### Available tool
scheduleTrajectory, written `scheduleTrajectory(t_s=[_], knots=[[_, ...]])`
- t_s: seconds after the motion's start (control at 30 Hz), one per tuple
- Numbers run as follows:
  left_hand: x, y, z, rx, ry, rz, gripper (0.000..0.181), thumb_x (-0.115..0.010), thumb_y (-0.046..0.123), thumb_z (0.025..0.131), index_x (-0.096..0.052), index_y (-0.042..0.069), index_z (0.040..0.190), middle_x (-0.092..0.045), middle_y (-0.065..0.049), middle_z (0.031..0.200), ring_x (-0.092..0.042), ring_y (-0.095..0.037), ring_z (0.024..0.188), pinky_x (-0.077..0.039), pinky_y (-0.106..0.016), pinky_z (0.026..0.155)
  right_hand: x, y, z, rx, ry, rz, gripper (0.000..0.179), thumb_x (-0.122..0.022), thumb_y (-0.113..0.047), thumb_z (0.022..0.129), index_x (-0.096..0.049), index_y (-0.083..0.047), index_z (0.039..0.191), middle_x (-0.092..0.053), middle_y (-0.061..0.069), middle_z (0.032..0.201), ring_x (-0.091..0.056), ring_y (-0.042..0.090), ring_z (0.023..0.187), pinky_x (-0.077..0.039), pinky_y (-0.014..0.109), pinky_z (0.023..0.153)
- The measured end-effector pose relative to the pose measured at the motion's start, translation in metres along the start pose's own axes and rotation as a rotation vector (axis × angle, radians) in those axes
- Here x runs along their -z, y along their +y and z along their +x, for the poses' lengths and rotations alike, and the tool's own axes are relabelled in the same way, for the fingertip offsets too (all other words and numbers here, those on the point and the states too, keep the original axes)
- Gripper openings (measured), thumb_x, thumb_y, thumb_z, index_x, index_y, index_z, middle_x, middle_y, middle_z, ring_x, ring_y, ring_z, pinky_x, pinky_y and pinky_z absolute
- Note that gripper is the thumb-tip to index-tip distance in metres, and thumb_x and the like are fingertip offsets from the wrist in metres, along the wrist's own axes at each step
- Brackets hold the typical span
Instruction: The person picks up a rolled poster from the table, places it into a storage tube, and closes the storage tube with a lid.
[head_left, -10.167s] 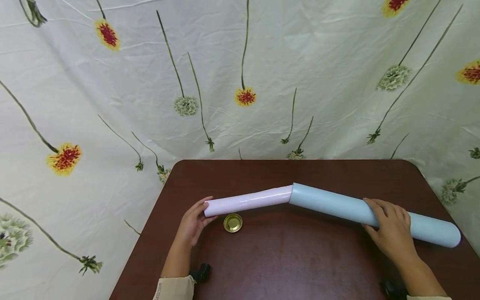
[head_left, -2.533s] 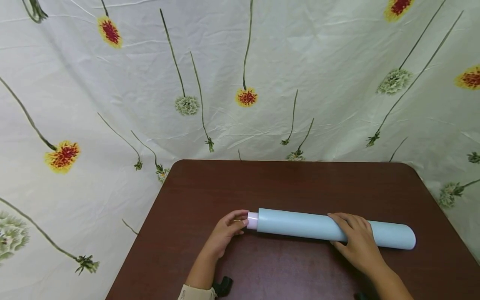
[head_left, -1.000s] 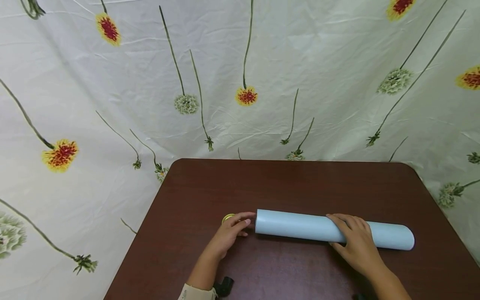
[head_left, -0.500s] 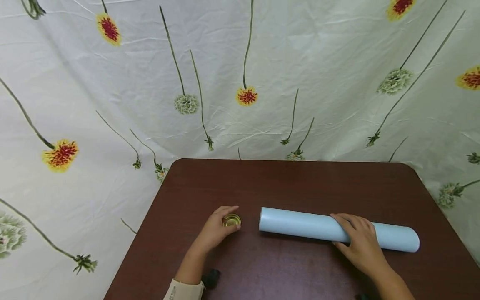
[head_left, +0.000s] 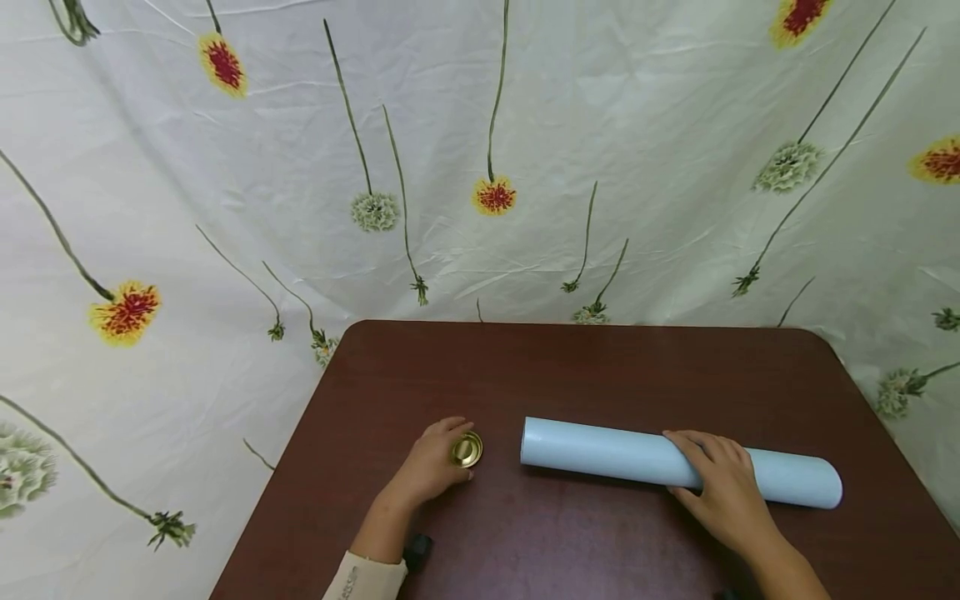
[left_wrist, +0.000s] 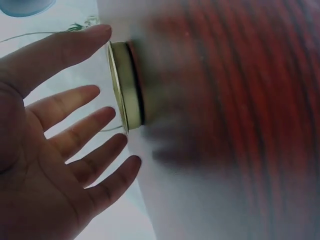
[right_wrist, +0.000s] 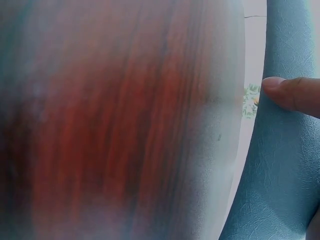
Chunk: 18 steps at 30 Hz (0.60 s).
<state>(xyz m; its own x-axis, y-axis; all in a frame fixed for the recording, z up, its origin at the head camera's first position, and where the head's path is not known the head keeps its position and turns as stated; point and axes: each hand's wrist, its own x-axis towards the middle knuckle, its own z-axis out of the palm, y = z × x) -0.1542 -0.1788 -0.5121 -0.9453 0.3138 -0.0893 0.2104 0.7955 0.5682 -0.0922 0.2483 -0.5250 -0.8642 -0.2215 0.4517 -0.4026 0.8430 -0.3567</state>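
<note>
A light blue rolled sheet (head_left: 592,448) with a leathery surface lies slantwise across the table. My right hand (head_left: 717,487) grips it from above, right of its middle; in the right wrist view the thumb (right_wrist: 295,94) lies along its side. Left of the roll, a small gold-coloured round metal dish (head_left: 467,450) with a flat rim sits on the table. My left hand (head_left: 431,467) is around its left side. Seen from the left wrist, the fingers are spread and nearly straight, with the thumb tip right at the rim of the dish (left_wrist: 129,85).
The dark red-brown wooden table (head_left: 585,367) has rounded far corners. Behind it hangs a pale cloth (head_left: 660,125) printed with flowers. A black wrist device (head_left: 417,550) shows beside my left forearm.
The lilac roll that stuck out of the blue roll's left end has gone inside it. My left hand has left that end and moved left to the dish. My right hand still holds the roll.
</note>
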Motion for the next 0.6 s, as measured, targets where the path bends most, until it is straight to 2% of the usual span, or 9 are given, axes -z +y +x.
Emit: scheduleTrajectory(t_s=[0.17, 0.4, 0.6], knots=[[-0.0036, -0.0018, 0.0005, -0.004, -0.01, 0.042, 0.069, -0.086, 0.01, 0.078, -0.058, 0.007, 0.141, -0.053, -0.015, 0.146, -0.045, -0.043, 0.138, -0.035, -0.069, 0.109, 0.0, -0.0001, -0.0003, -0.001, 0.0, 0.0, 0.093, -0.097, -0.005, 0.055, -0.058, -0.014, 0.139, -0.059, 0.012, 0.128, -0.051, 0.038, 0.117, -0.031, 0.06, 0.098], [-0.0058, 0.0014, 0.0002, -0.024, 0.045, 0.109, 0.066, -0.086, 0.008, 0.075, -0.063, 0.007, 0.136, -0.062, -0.012, 0.132, -0.052, -0.04, 0.127, -0.042, -0.063, 0.099, -0.0009, -0.0001, -0.0012, 0.0, -0.001, -0.004, 0.093, -0.097, -0.005, 0.054, -0.059, -0.015, 0.138, -0.059, 0.012, 0.128, -0.051, 0.038, 0.116, -0.031, 0.06, 0.098], [-0.0066, 0.0004, 0.0009, -0.002, 0.051, 0.105, 0.062, -0.085, 0.011, 0.078, -0.063, 0.008, 0.137, -0.062, -0.01, 0.129, -0.054, -0.038, 0.125, -0.042, -0.062, 0.101, -0.0013, -0.0002, -0.0015, -0.001, -0.004, -0.005, 0.093, -0.097, -0.005, 0.054, -0.058, -0.015, 0.139, -0.059, 0.011, 0.128, -0.051, 0.038, 0.116, -0.03, 0.059, 0.098]])
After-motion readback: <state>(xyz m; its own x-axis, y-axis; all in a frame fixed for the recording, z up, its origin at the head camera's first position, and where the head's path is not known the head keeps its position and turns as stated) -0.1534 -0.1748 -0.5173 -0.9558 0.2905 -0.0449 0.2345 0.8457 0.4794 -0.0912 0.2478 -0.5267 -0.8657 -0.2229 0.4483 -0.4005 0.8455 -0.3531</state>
